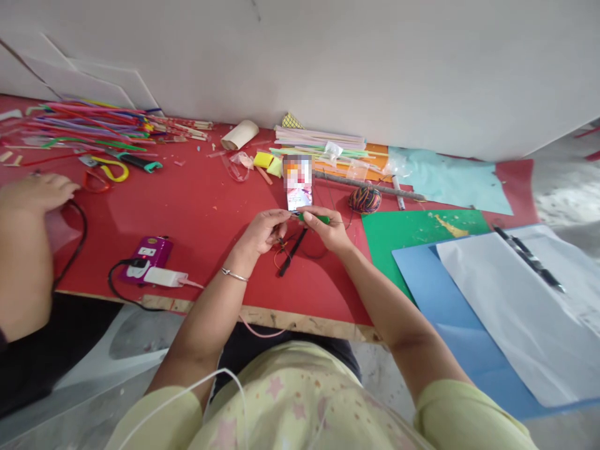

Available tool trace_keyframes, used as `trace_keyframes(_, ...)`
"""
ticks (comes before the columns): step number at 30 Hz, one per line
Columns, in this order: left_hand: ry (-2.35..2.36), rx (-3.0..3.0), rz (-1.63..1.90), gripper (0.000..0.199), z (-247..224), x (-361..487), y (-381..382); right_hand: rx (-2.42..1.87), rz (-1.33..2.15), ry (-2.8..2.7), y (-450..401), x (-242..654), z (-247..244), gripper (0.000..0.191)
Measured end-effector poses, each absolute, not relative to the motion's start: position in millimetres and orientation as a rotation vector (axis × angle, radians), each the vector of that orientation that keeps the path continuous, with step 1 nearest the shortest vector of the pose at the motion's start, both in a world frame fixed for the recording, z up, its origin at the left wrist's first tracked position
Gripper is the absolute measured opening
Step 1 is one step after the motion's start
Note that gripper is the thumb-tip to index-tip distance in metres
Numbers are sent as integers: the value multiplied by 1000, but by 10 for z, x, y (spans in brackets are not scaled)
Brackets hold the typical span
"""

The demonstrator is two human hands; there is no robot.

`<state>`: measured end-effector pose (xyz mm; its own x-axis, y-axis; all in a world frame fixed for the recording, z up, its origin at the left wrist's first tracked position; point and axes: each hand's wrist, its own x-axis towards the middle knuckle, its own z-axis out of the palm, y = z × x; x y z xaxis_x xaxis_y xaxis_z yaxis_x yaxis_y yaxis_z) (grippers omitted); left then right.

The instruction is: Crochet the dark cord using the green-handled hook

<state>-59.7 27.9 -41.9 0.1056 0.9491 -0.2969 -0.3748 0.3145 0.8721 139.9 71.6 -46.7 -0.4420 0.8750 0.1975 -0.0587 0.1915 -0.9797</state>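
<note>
The green handle [323, 219] in the right fingers [313, 221] looks like smooth plastic; the phone screen [300, 200] just beyond them is glossy, glass-like. Farther right lies a fuzzy yarn ball [364, 200], with a rough wooden stick [394, 190] behind. Beneath the fingers, the red table covering [210, 200] is matt and smooth. Left of the left fingers [275, 217] sits a shiny plastic purple socket block [162, 251]; behind them, a polished metal bracelet [235, 275].

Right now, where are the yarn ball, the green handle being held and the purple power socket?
Yarn ball [365, 200]: head view, middle of its wound strands.
Green handle [324, 219]: head view, an uncovered stretch of its surface.
Purple power socket [160, 254]: head view, its purple casing.
</note>
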Motion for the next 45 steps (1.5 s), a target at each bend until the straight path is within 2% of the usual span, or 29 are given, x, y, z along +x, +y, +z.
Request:
trace_keyframes(4,1019,707,1125,31,-366,-567,268,-842,1537,-1455,706,1344,-513,44)
trace_keyframes(14,950,733,1140,36,-329,-535,246,-802,1789,-1108,718,1262,-582,45)
trace_keyframes(18,932,727,1138,35,-314,-526,244,-820,1802,-1056,738,1257,-604,50)
trace_keyframes(23,954,762,1157,36,-332,-493,238,-836,1711,-1198,715,1261,-647,47)
trace_keyframes(27,992,758,1230,39,-362,-509,254,-803,1387,-1619,720,1346,-547,51)
trace_keyframes(29,980,722,1266,39,-372,-541,266,-780,983,-1962,787,1389,-470,58)
trace_keyframes(31,949,691,1276,38,-379,-573,275,-872,510,-2168,893,1392,-422,56)
trace_keyframes(33,916,682,1267,37,-383,-592,278,-1024,202,-2250,1003,1353,-422,54)
trace_keyframes(36,911,678,1254,36,-382,-598,274,-1076,34,-2304,1085,1296,-463,50)
trace_keyframes(41,908,651,1256,38,-381,-603,270,-1019,131,-2180,934,1420,-435,50)
trace_keyframes(45,909,668,1248,36,-391,-575,265,-780,668,-2071,746,1461,-464,61)
